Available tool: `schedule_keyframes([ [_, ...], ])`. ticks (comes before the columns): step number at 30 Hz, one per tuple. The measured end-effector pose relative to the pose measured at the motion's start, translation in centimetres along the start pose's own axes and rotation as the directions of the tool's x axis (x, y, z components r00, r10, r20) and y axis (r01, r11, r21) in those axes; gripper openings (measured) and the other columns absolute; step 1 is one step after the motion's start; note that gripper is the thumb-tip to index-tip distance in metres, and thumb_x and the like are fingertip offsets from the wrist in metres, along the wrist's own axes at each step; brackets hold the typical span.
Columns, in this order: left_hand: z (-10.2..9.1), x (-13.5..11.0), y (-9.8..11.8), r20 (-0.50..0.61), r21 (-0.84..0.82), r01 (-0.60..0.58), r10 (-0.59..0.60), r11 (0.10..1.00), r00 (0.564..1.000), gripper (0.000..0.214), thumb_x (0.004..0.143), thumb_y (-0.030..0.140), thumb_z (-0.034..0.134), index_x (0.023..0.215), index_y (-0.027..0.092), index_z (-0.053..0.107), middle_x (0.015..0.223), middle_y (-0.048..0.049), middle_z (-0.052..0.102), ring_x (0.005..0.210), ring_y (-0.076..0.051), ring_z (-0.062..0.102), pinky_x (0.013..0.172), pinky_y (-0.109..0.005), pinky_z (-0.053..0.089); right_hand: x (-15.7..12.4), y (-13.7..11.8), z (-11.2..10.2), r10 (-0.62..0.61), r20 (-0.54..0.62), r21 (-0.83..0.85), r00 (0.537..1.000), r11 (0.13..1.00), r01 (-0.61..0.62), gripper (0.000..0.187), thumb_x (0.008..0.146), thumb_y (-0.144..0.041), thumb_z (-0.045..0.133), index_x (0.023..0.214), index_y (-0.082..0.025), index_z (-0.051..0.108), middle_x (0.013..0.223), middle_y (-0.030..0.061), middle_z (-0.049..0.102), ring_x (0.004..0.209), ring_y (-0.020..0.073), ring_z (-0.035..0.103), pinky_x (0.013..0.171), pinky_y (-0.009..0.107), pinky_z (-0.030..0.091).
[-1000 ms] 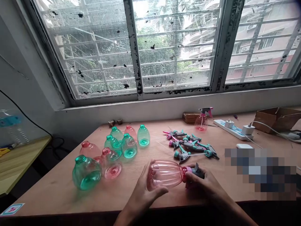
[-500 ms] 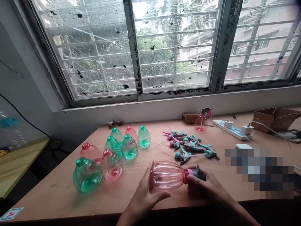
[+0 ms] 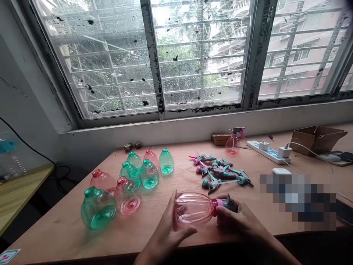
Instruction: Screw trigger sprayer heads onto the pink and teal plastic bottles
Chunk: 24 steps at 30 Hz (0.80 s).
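**Entry: pink bottle and trigger head held at the near edge of the worktop**

Observation. The pink bottle (image 3: 193,209) lay on its side, held just above the near edge of the worktop (image 3: 68,232), base to the person's left and neck to the right. The left hand (image 3: 169,224) cupped the base. Its fingers (image 3: 173,201) were curled over the far side with the thumb under the near side, a moderately wide wrap closed on the body. The right hand (image 3: 238,222) was at the neck. Its fingers (image 3: 224,212) were drawn in tight around the grey trigger head (image 3: 230,201), which sat against the pink collar (image 3: 216,204) on the neck. Whether the collar was fully seated could not be read.

Judgement on technique. The work in hand looked like the fitting of head to neck. It would go best with the head kept square to the neck so the collar does not cross-thread. The left hand should grip lightly, since the thin wall would dent under pressure. The turning should come from the right hand alone.

Surroundings. A pile of loose trigger heads (image 3: 220,171) lay behind the hands. Open green and pink bottles (image 3: 127,195) stood in a cluster to the left. One assembled spray bottle (image 3: 234,142) stood near the power strip (image 3: 266,149), below the window.
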<state>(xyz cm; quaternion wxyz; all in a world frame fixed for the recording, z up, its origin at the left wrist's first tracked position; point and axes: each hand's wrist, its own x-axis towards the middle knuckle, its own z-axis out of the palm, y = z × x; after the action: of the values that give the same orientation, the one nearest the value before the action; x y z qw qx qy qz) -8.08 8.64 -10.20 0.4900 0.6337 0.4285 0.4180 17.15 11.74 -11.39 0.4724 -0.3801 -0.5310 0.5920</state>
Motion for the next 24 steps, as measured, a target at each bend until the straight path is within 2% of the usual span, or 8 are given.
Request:
schedule_keyframes([
  [3, -0.17, 0.20, -0.03, -0.011, 0.054, -0.034, 0.034, 0.998, 0.999, 0.110, 0.075, 0.038, 0.082, 0.157, 0.028, 0.009, 0.160, -0.0158, 0.028, 0.135, -0.035, 0.047, 0.116, -0.049, 0.032, -0.06, -0.24, 0.02, -0.006, 0.005, 0.019, 1.000, 1.000, 0.006, 0.047, 0.073, -0.054, 0.080, 0.098, -0.016, 0.066, 0.067, 0.0023, 0.073, 0.059, 0.0199, 0.069, 0.060, 0.032, 0.059],
  [7, -0.23, 0.24, -0.35, 0.000, 0.080, -0.043, 0.043, 0.996, 0.999, 0.117, 0.075, 0.033, 0.083, 0.157, 0.035, -0.001, 0.159, -0.0144, 0.030, 0.128, -0.033, 0.054, 0.113, -0.050, 0.037, -0.06, -0.33, 0.01, 0.001, 0.007, 0.020, 1.000, 1.000, -0.001, 0.046, 0.074, -0.054, 0.080, 0.097, -0.016, 0.067, 0.067, 0.0020, 0.073, 0.060, 0.0193, 0.068, 0.059, 0.030, 0.058],
  [10, -0.17, -0.07, -0.25, 0.007, 0.044, -0.013, 0.013, 0.999, 1.000, 0.124, 0.071, 0.035, 0.086, 0.157, 0.033, -0.003, 0.160, -0.0151, 0.028, 0.133, -0.035, 0.049, 0.114, -0.051, 0.035, -0.03, -0.18, 0.02, 0.003, 0.005, 0.035, 1.000, 0.999, -0.003, 0.048, 0.072, -0.055, 0.081, 0.096, -0.017, 0.066, 0.067, 0.0015, 0.073, 0.060, 0.0192, 0.069, 0.058, 0.029, 0.058],
  [14, -0.12, -0.23, 0.03, 0.001, 0.000, -0.001, 0.001, 1.000, 1.000, 0.110, 0.077, 0.041, 0.080, 0.157, 0.030, 0.006, 0.161, -0.0153, 0.026, 0.135, -0.036, 0.046, 0.115, -0.052, 0.033, 0.03, 0.07, -0.03, 0.008, -0.007, 0.044, 1.000, 0.999, -0.007, 0.049, 0.070, -0.055, 0.082, 0.094, -0.017, 0.065, 0.069, 0.0022, 0.073, 0.059, 0.0199, 0.069, 0.058, 0.030, 0.058],
  [17, -0.15, 0.02, -0.04, -0.030, 0.030, -0.038, 0.038, 0.999, 0.999, 0.109, 0.075, 0.037, 0.082, 0.157, 0.032, 0.010, 0.157, -0.0133, 0.035, 0.130, -0.033, 0.051, 0.115, -0.049, 0.033, 0.04, 0.09, -0.09, 0.016, -0.016, 0.050, 1.000, 0.999, -0.015, 0.049, 0.070, -0.055, 0.082, 0.095, -0.017, 0.064, 0.070, 0.0025, 0.073, 0.060, 0.0203, 0.069, 0.058, 0.031, 0.058],
  [21, -0.23, 0.22, -0.37, -0.021, 0.100, -0.048, 0.051, 0.994, 0.998, 0.112, 0.076, 0.035, 0.082, 0.157, 0.031, 0.005, 0.134, -0.0128, 0.057, 0.120, -0.030, 0.058, 0.111, -0.048, 0.039, -0.03, -0.06, -0.09, 0.029, -0.012, 0.064, 1.000, 0.998, -0.028, 0.049, 0.070, -0.055, 0.082, 0.096, -0.017, 0.065, 0.073, 0.0029, 0.074, 0.061, 0.0202, 0.069, 0.060, 0.032, 0.059],
  [24, -0.26, -0.04, -0.54, -0.012, 0.103, -0.037, 0.038, 0.994, 0.999, 0.123, 0.073, 0.038, 0.085, 0.157, 0.029, -0.004, 0.136, -0.0151, 0.054, 0.123, -0.032, 0.056, 0.111, -0.049, 0.038, -0.05, -0.11, -0.03, 0.030, -0.016, 0.054, 0.999, 0.998, -0.029, 0.050, 0.070, -0.057, 0.082, 0.095, -0.017, 0.065, 0.071, 0.0025, 0.073, 0.061, 0.0206, 0.069, 0.060, 0.032, 0.059],
])
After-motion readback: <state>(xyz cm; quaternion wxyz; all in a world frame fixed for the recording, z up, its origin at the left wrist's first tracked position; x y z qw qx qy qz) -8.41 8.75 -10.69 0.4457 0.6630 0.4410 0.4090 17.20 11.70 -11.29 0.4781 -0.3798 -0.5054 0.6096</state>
